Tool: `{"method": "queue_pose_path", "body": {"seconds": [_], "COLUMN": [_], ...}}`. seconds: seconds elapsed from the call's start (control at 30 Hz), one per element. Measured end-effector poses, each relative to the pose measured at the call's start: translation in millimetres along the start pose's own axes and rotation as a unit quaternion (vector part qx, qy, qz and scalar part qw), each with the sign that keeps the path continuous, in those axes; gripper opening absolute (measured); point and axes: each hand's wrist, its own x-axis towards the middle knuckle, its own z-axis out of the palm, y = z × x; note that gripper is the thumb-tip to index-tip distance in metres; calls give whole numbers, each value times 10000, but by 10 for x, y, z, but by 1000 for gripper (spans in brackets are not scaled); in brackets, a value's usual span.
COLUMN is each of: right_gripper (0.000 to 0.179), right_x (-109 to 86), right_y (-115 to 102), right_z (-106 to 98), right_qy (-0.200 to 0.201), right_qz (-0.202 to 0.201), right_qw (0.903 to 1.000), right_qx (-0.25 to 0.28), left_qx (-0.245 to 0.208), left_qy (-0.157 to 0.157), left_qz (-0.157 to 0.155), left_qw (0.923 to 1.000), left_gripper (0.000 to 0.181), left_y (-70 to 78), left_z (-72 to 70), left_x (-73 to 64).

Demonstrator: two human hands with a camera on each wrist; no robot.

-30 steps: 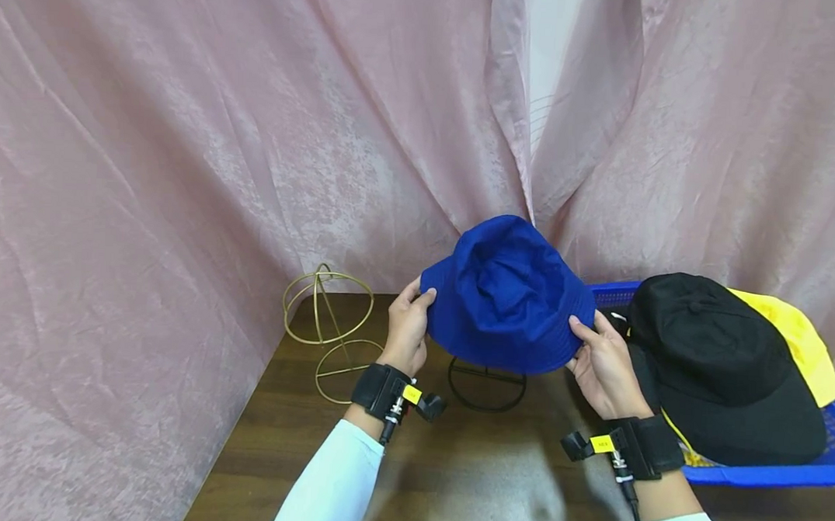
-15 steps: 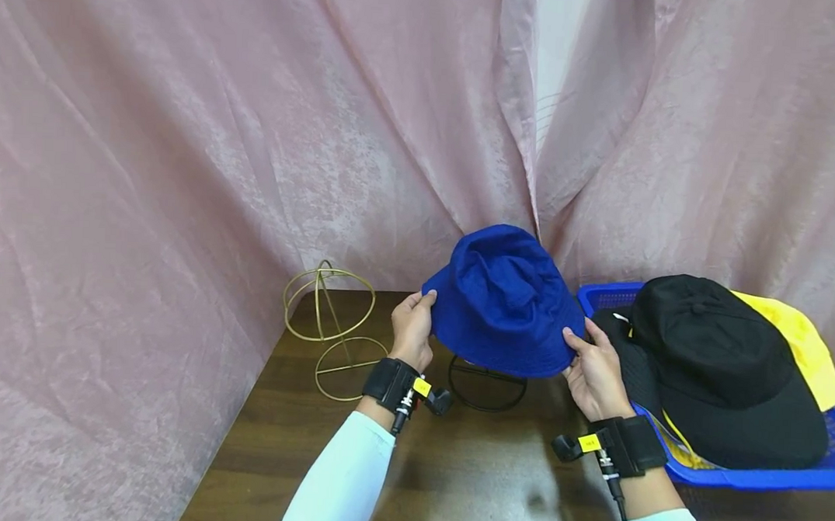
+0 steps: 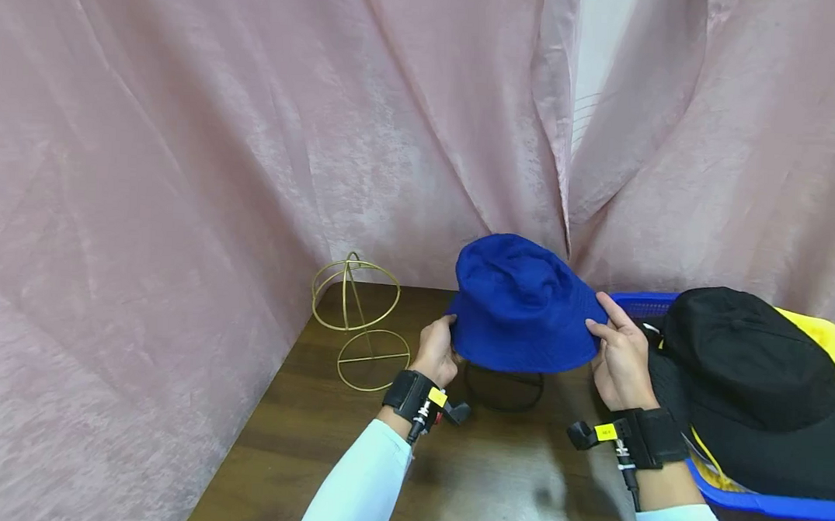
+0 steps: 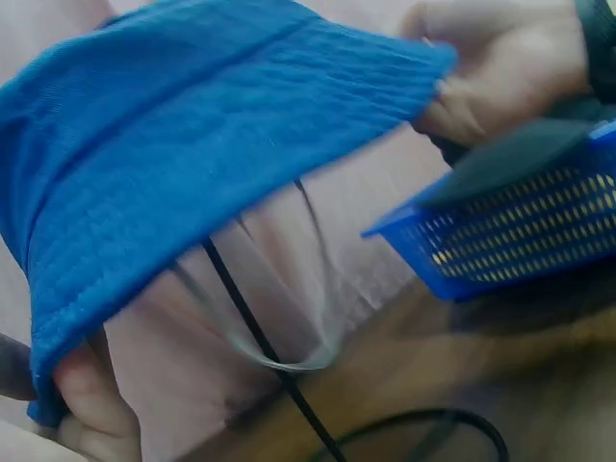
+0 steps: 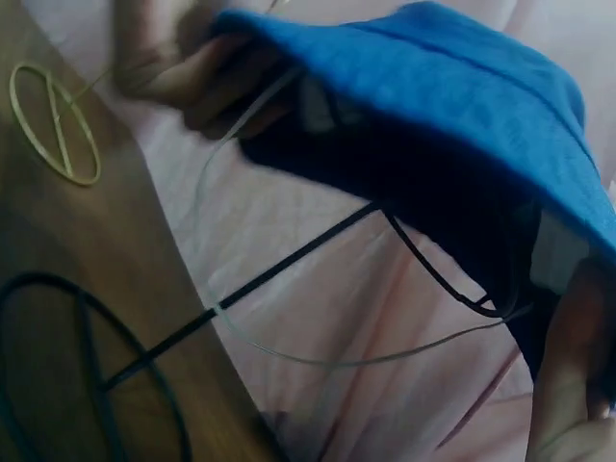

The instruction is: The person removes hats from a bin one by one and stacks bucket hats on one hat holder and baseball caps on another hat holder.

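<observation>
A blue bucket hat (image 3: 523, 312) sits crown up over a black wire hat stand (image 5: 289, 265), whose top is partly under the crown. My left hand (image 3: 436, 353) pinches the brim at its left side. At the right side of the brim, my right hand (image 3: 622, 355) grips the edge between thumb and fingers. A thin pale cord (image 5: 356, 363) hangs in a loop below the hat. The stand's round black base (image 3: 505, 404) rests on the table under the brim.
A gold wire hat stand (image 3: 354, 328) is to the left on the brown wooden table (image 3: 297, 442). To the right, a blue plastic basket (image 4: 520, 236) holds a black cap (image 3: 756, 368) and a yellow one (image 3: 830, 341). A pink curtain (image 3: 255, 129) hangs behind.
Both hands have lowered the hat over the black stand, and it has tilted so its front brim faces me more. The head view has swung slightly left.
</observation>
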Motion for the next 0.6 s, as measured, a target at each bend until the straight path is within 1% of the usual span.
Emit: {"method": "queue_pose_path", "body": {"seconds": [0.07, 0.13, 0.17, 0.23, 0.3, 0.4, 0.47, 0.53, 0.6], "right_gripper": [69, 69, 68, 65, 59, 51, 49, 53, 61], "right_x": [21, 45, 56, 67, 68, 57, 49, 43, 32], "right_y": [-15, -35, -44, -53, -40, 15, 63, 113, 162], "right_z": [12, 29, 31, 19, -15, -84, -126, -148, -162], "right_qy": [-225, -405, -455, -471, -374, -163, 22, 182, 285], "right_qz": [-181, -439, -540, -573, -430, 29, 323, 558, 805], "right_qw": [9995, 9979, 9972, 9969, 9981, 9997, 9994, 9982, 9963], "right_qx": [154, 244, 255, 266, 217, 158, 127, 102, 87], "left_qx": [51, 113, 100, 21, -61, -260, -370, -474, -542], "left_qy": [-69, -206, -299, -485, -609, -620, -641, -725, -859], "left_qz": [-180, -289, -321, -330, -268, -189, -164, -118, -44], "left_qw": [9998, 9993, 9990, 9983, 9978, 9976, 9971, 9962, 9948], "left_gripper": [15, 16, 17, 18, 19, 21, 23, 25, 29], "left_y": [-73, -126, -143, -157, -144, -95, -65, -44, -39], "left_z": [-55, -107, -132, -169, -196, -218, -216, -207, -200], "left_x": [-12, -26, -32, -46, -58, -73, -82, -96, -111]}}
